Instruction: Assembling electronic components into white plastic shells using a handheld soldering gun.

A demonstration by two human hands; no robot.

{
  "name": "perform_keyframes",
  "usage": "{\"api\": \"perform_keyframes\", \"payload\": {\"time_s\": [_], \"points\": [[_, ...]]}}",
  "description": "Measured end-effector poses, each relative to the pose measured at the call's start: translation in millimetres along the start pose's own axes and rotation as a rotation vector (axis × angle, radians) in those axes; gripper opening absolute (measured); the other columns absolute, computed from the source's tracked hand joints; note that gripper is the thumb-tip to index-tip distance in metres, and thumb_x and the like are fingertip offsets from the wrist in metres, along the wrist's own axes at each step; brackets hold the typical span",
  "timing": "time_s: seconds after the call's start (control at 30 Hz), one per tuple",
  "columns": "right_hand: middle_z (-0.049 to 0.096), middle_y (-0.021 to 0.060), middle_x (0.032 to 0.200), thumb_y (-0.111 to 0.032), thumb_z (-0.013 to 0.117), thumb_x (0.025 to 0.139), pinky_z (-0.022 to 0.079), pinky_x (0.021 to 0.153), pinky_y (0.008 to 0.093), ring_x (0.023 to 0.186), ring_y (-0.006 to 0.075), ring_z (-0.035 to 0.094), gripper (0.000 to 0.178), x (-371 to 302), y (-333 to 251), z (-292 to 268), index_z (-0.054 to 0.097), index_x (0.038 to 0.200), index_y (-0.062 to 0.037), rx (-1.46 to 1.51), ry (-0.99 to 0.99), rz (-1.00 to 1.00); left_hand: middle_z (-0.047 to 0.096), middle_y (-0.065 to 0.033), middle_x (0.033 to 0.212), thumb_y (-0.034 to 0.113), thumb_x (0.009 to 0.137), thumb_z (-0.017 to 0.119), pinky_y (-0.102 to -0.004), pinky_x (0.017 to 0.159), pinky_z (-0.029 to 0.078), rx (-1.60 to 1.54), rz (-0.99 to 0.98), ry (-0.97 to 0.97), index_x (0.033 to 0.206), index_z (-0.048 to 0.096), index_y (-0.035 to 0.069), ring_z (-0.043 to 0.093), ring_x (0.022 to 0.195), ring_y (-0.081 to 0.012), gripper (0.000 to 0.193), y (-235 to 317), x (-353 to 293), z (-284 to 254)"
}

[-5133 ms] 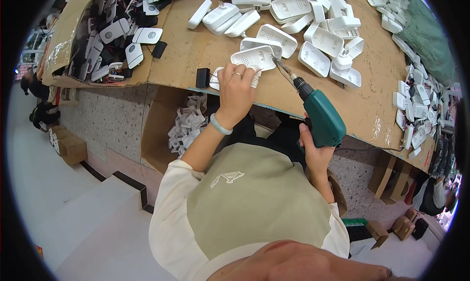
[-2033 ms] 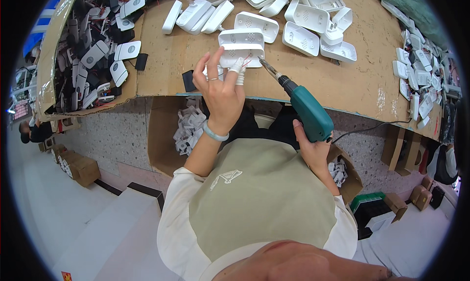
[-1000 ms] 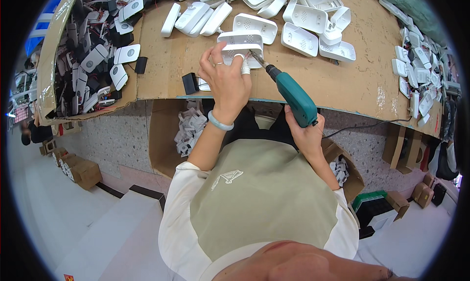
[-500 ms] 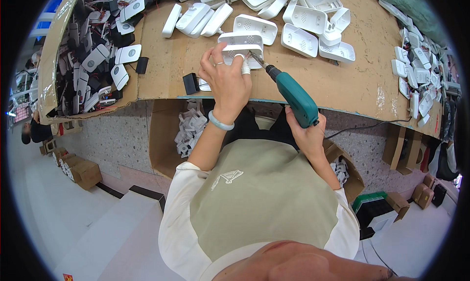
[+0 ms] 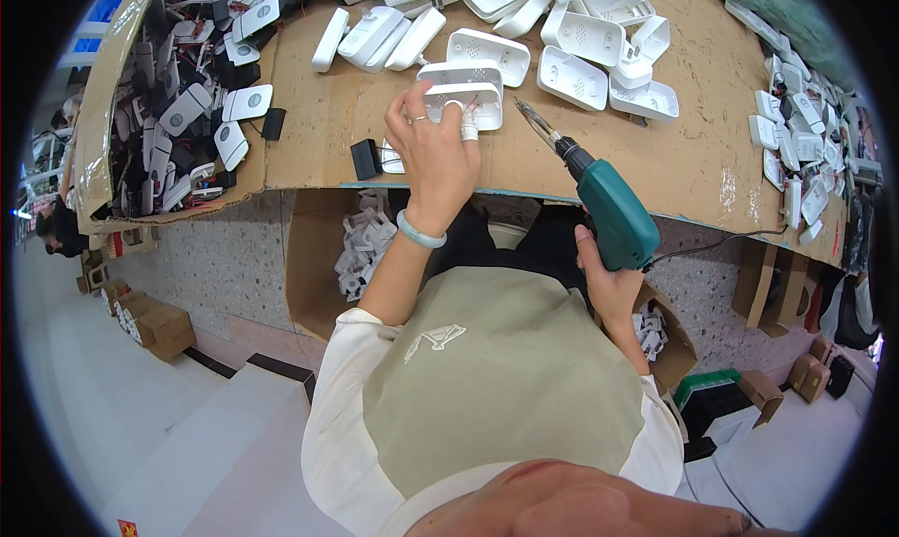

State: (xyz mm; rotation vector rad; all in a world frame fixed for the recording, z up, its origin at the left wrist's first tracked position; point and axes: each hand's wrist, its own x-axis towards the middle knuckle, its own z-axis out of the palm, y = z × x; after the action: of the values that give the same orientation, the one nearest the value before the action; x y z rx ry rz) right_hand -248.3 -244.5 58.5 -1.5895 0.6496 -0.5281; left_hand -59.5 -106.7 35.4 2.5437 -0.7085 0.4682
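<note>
Markings: we saw a pale embroidered emblem point(image 5: 435, 341) on the green shirt front point(image 5: 506, 387), and a red tag point(image 5: 127, 528) at the lower left, too small to read.
Table edge: we had the table's front edge point(image 5: 534, 199) just beyond the lap, with an open carton point(image 5: 314, 256) of small white pieces below it.
Room: cardboard table top point(image 5: 693, 162) stretched from our tool to the small white parts point(image 5: 796, 162) at the right; white casings point(image 5: 585, 36) crowded the far side, and a carton of white-and-black parts point(image 5: 94, 162) bounded the left.
Front casing: our white front casing point(image 5: 490, 116) stood near the table's front edge, against another shell point(image 5: 461, 71) behind, with thin red wires point(image 5: 472, 102) inside.
Left hand: our left hand point(image 5: 435, 158) held the front casing by its left end, fingers bent and near together, two of them wrapped in white; we could not tell whether they pinched the wires.
Right hand: our right hand point(image 5: 611, 289) closed around the green soldering gun point(image 5: 616, 217), its tip point(image 5: 529, 114) apart from the casing, to its right.
</note>
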Motion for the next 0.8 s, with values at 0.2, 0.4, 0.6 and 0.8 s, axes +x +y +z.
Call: {"api": "perform_keyframes", "payload": {"time_s": [0.2, 0.4, 0.6, 0.8], "points": [[0.063, 0.0034, 0.09, 0.001, 0.068, 0.088, 0.041, 0.052, 0.0208, 0.058, 0.0053, 0.051, 0.026, -9.9, -4.8, -1.9, 0.063, 0.113, 0.0016, -0.002, -0.019, 0.066, 0.046, -0.028, 0.129, 0.001, 0.081, 0.062, -0.05, 0.091, 0.044, -0.195, 0.001, 0.029, 0.088, 0.057, -0.006, 0.054, 0.106, -0.0447, 0.011, -21.9, -16.6, -13.7], [0.064, 0.0106, 0.113, 0.006, 0.061, 0.089, 0.039, 0.049, 0.0213, 0.055, 0.0058, 0.047, 0.035, -4.1, -9.6, -1.9, 0.055, 0.123, 0.0031, 0.052, -0.033, -0.004, 0.05, -0.0202, 0.112, -0.001, 0.083, 0.06, -0.0398, 0.083, 0.049, -0.32, -0.219, 0.062, 0.1, 0.058, -0.005, 0.058, 0.095, -0.036, 0.017, -77.7, -108.6, -56.8], [0.063, 0.01, 0.103, 0.005, 0.062, 0.089, 0.04, 0.05, 0.0231, 0.055, 0.0071, 0.047, 0.034, -6.4, -19.0, 17.6, 0.054, 0.123, 0.004, 0.064, -0.114, 0.003, 0.051, -0.024, 0.103, 0.001, 0.085, 0.048, -0.0435, 0.083, 0.044, -0.342, -0.498, 0.155, 0.102, 0.051, -0.006, 0.052, 0.095, -0.0431, 0.019, -101.9, -183.5, -25.5], [0.066, 0.0122, 0.111, 0.007, 0.065, 0.087, 0.042, 0.048, 0.0219, 0.055, 0.0073, 0.051, 0.036, -11.0, -11.9, 12.7, 0.057, 0.122, 0.0034, 0.061, -0.142, 0.009, 0.05, -0.0244, 0.112, 0.01, 0.091, 0.056, -0.045, 0.093, 0.04, -0.305, -0.65, 0.251, 0.109, 0.053, -0.003, 0.051, 0.103, -0.0415, 0.023, -105.7, -194.6, 23.5]]}}
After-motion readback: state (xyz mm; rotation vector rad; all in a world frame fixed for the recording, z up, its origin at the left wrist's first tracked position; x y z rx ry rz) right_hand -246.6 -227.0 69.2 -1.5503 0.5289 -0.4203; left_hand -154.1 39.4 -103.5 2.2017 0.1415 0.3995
